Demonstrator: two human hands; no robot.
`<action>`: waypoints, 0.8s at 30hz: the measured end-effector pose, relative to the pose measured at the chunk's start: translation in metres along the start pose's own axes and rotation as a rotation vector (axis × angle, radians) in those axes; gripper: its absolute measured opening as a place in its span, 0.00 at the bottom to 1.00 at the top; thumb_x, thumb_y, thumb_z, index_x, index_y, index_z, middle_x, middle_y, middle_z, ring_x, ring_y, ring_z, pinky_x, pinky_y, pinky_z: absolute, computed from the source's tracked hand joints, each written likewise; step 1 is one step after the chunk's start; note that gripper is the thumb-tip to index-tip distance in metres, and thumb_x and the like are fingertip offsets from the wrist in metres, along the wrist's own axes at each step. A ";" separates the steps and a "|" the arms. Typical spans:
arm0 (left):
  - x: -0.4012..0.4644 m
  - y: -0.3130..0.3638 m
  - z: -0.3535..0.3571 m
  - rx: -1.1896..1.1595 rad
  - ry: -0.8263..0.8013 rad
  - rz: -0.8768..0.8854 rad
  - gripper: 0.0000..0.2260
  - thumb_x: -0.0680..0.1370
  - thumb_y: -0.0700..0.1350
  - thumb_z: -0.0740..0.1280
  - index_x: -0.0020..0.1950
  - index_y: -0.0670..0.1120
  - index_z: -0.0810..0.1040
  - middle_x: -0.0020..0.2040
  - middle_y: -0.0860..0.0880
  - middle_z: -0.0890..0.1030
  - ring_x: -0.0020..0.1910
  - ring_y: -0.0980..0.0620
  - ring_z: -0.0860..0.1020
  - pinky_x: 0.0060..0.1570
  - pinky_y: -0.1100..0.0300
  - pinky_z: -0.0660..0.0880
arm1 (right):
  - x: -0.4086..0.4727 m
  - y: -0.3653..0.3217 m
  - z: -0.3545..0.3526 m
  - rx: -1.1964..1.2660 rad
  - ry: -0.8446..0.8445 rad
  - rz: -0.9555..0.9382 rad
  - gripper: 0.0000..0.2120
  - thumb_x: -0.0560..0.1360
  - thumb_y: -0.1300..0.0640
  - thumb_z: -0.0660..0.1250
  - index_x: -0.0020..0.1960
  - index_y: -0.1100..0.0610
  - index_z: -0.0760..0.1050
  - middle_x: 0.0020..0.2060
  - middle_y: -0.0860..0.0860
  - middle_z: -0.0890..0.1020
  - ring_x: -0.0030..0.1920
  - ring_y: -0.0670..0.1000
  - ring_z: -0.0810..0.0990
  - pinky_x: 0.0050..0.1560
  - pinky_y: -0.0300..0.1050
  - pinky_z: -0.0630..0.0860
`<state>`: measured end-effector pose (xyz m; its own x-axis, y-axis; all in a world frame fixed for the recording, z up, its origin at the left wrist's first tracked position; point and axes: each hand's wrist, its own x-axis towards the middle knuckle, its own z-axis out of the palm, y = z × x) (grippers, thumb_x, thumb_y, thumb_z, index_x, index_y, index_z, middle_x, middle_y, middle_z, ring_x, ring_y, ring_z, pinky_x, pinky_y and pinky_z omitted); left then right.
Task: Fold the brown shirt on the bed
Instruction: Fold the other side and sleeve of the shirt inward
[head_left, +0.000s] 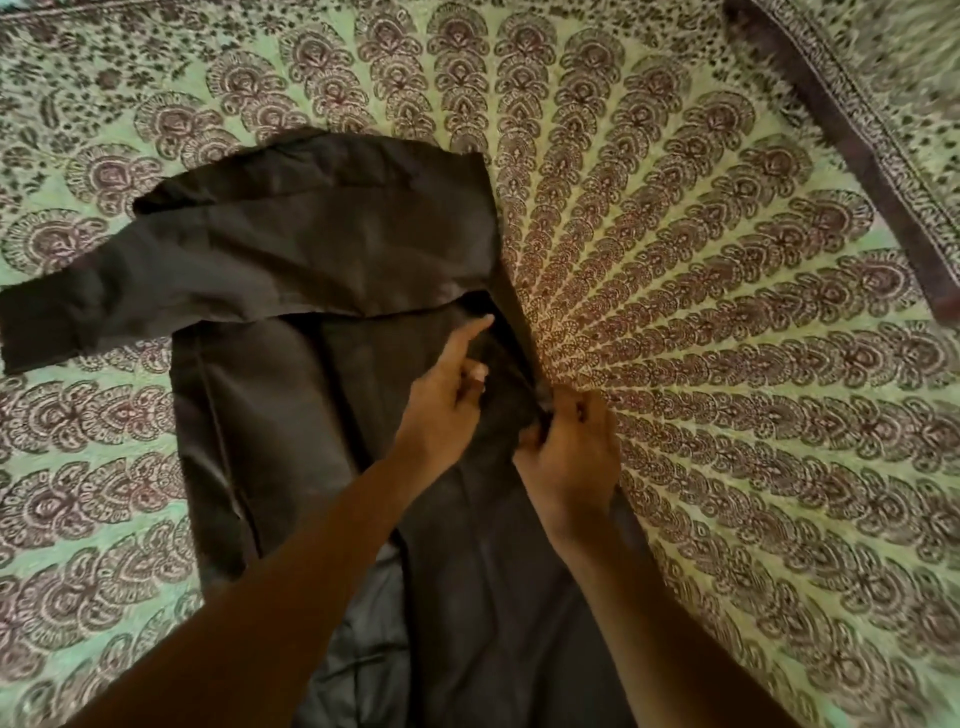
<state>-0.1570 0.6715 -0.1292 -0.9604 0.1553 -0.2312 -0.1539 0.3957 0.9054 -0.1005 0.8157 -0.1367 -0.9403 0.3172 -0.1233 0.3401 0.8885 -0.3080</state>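
Observation:
The brown shirt (291, 322) lies spread on the bed, its body running toward me and a sleeve folded across the top, reaching out to the left. My left hand (447, 395) rests on the cloth near the shirt's right side, index finger stretched forward and the other fingers curled under. My right hand (571, 447) grips the shirt's right edge, fingers bunched round a fold of the cloth.
The bed is covered by a green sheet (727, 312) with a dark red fan pattern. A dark patterned border strip (852, 145) of the sheet runs across the upper right corner. Wide stretches of sheet lie on the shirt's right and left.

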 end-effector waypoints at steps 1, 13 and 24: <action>0.000 -0.001 0.003 0.038 -0.063 0.016 0.22 0.84 0.37 0.59 0.74 0.58 0.72 0.54 0.46 0.81 0.52 0.50 0.81 0.52 0.54 0.78 | -0.007 0.008 -0.002 0.009 -0.002 0.040 0.17 0.71 0.57 0.71 0.59 0.57 0.76 0.56 0.58 0.76 0.56 0.63 0.77 0.49 0.58 0.78; -0.028 0.015 0.050 0.356 -0.348 0.181 0.22 0.85 0.39 0.60 0.77 0.57 0.69 0.59 0.47 0.70 0.50 0.47 0.74 0.54 0.51 0.75 | -0.121 0.076 -0.004 -0.122 0.036 -0.143 0.15 0.70 0.56 0.71 0.55 0.54 0.83 0.48 0.55 0.81 0.47 0.59 0.81 0.46 0.53 0.77; -0.082 0.003 0.077 0.058 -0.059 -0.293 0.42 0.67 0.57 0.73 0.79 0.49 0.62 0.72 0.45 0.72 0.68 0.44 0.76 0.61 0.41 0.79 | -0.179 0.124 -0.033 -0.035 0.010 -0.238 0.24 0.60 0.63 0.76 0.55 0.55 0.81 0.50 0.56 0.81 0.45 0.59 0.82 0.46 0.54 0.77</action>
<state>-0.0605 0.7296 -0.1344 -0.8618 0.0784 -0.5012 -0.4072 0.4824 0.7756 0.1100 0.8802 -0.1222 -0.9941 0.1000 -0.0419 0.1080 0.9495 -0.2945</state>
